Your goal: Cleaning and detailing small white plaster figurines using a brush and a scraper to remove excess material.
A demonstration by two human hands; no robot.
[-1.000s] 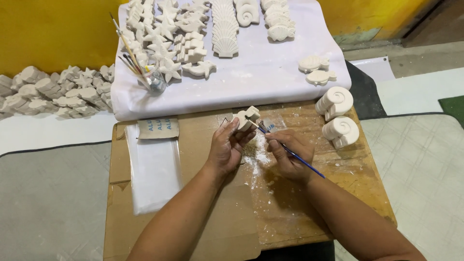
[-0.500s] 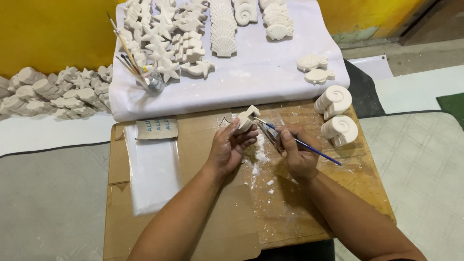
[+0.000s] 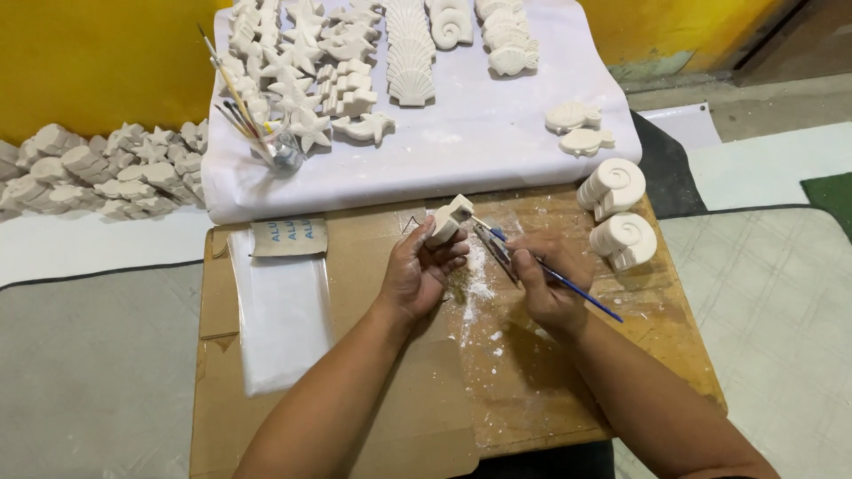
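My left hand [image 3: 417,270] grips a small white plaster figure [image 3: 446,220] and holds it above a brown board [image 3: 373,390]. My right hand [image 3: 546,284] pinches a thin blue-handled brush [image 3: 568,284], together with a dark pointed tool, and the brush tip meets the figure's right side. White dust [image 3: 479,284] is scattered on the board between my hands.
Two white spiral shell casts [image 3: 617,213] stand at the board's right. A clear bag [image 3: 284,310] lies on its left. Behind, a white cloth [image 3: 479,151] carries rows of starfish, shell and fish casts and a jar of brushes [image 3: 280,146]. More casts [image 3: 98,173] are heaped far left.
The brush has swung from pointing down-right to lying flatter, its tip now at the figure. My left hand has tilted the figure slightly; both hands stay over the board's middle.
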